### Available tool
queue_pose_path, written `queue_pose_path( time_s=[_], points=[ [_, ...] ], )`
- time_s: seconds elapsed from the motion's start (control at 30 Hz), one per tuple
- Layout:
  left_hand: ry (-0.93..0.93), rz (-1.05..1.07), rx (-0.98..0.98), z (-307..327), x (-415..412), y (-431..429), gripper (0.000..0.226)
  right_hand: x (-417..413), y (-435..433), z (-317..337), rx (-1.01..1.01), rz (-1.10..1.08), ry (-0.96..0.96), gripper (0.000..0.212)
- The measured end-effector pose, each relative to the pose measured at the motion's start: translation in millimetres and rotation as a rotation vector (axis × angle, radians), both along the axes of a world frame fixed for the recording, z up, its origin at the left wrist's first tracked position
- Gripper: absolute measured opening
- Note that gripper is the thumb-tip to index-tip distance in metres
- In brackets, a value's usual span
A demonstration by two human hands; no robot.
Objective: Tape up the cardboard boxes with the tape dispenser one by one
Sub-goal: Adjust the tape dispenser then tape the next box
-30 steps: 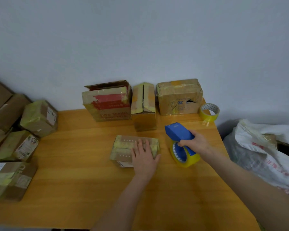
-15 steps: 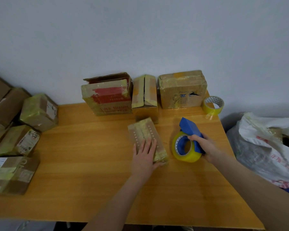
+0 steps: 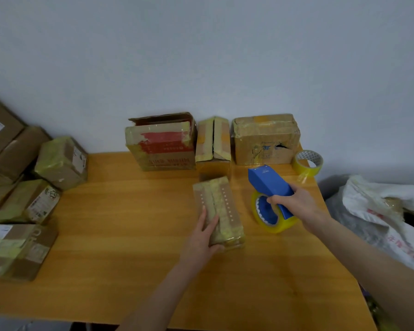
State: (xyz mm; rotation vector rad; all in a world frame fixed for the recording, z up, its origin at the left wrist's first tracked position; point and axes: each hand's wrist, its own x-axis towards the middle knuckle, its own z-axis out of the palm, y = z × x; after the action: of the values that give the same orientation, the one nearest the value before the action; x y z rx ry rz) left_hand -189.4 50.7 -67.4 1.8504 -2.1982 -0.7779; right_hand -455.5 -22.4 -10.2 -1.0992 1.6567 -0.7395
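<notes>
A small flat cardboard box, wrapped in yellowish tape, lies lengthwise in the middle of the wooden table. My left hand rests on its near left part, fingers straight on top and thumb at the near edge. To the right, my right hand grips the blue tape dispenser with its yellow tape roll, held just above the table, beside the box and apart from it.
Three taped boxes stand against the wall at the back. A spare yellow tape roll sits at the back right corner. Several boxes are piled at the left. A white sack lies beyond the right edge.
My left hand has turned the small box from crosswise to lengthwise. My right hand has tilted and shifted the dispenser slightly while staying to the right of the box.
</notes>
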Motion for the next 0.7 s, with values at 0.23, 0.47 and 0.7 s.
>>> queue_pose_path(
  time_s=[0.23,0.47,0.7],
  points=[
    [-0.086,-0.11,0.047,7,-19,-21,0.081,10,4,1,-0.034,0.001,0.013,0.054],
    [-0.123,-0.136,0.082,14,-30,-33,0.081,10,-2,1,-0.039,0.012,0.066,0.061],
    [-0.161,-0.127,0.089,14,-37,-39,0.088,4,-4,11,-0.048,0.026,0.085,0.057]
  ],
)
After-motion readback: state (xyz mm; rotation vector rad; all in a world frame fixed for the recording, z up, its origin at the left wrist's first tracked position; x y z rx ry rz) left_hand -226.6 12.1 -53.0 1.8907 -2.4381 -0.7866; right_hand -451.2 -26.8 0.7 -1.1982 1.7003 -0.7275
